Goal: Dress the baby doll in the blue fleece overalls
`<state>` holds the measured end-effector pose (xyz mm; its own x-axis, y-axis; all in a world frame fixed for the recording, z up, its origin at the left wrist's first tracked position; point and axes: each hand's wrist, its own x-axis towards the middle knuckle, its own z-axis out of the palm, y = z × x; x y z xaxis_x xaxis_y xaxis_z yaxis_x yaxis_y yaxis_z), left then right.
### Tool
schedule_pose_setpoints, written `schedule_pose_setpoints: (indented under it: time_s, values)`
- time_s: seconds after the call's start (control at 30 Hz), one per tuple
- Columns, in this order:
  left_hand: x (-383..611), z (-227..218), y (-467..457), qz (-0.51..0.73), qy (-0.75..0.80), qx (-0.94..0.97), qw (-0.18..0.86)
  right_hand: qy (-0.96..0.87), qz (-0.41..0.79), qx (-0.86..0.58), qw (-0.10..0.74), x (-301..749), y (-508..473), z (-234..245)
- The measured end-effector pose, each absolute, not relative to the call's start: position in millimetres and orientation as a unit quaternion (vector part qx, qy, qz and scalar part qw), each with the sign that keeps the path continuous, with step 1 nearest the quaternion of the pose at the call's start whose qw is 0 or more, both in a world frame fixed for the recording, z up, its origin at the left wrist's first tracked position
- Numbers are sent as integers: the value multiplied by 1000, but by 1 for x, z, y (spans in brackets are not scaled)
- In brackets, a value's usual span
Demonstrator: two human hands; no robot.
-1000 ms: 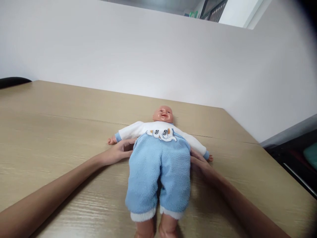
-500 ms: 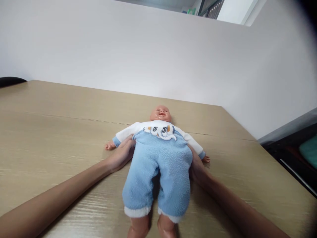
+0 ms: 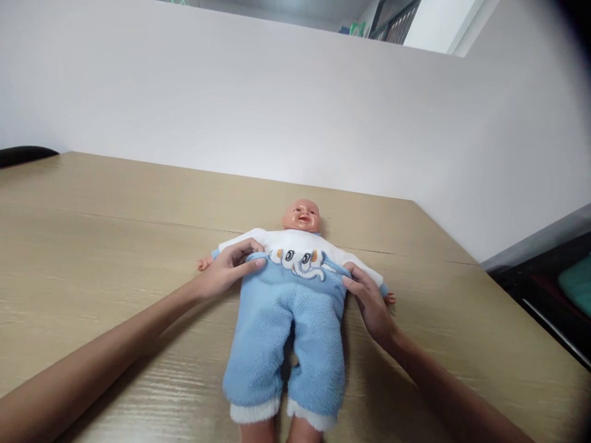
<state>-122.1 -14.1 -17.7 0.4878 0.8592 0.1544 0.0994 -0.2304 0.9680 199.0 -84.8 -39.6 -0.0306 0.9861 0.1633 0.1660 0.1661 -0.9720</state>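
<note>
A baby doll (image 3: 302,216) lies on its back on the wooden table (image 3: 115,215), head away from me. It wears a white top with an elephant picture and fluffy light blue trousers (image 3: 290,326). My left hand (image 3: 228,271) pinches the trousers' waistband at the doll's left-of-frame side, thumb on top. At the other side of the waist my right hand (image 3: 369,298) grips the waistband, fingers curled into the cloth. The doll's bare feet run off the bottom edge.
A white wall (image 3: 277,104) stands right behind the table. The table's right edge drops off to a dark floor area with a teal object (image 3: 575,283). A dark chair back (image 3: 23,154) shows at the far left.
Both hands slid up from beside the doll's hips onto the waistband and closed on it. The trousers sit higher, and their waist reaches the elephant picture.
</note>
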Motion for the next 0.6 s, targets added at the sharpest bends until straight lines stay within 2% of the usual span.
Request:
schedule_pose_setpoints:
  time_s: [0.13,0.27,0.37,0.47,0.53,0.6]
  values:
    - [-110,0,-6,339,324,711,524,-606,419,-479,478,189,-71,-17]
    - [-110,-12,4,342,358,671,553,-567,440,-506,478,191,-51,-25]
    - [-119,-30,6,319,385,696,516,-599,415,-527,438,201,-48,-45]
    - [-126,-41,1,275,394,748,457,-653,321,-556,401,207,-60,-58]
    - [-126,-43,-5,268,410,758,430,-664,282,-569,395,207,-69,-61]
    - [-122,-45,-11,282,423,745,431,-638,306,-569,419,204,-74,-64]
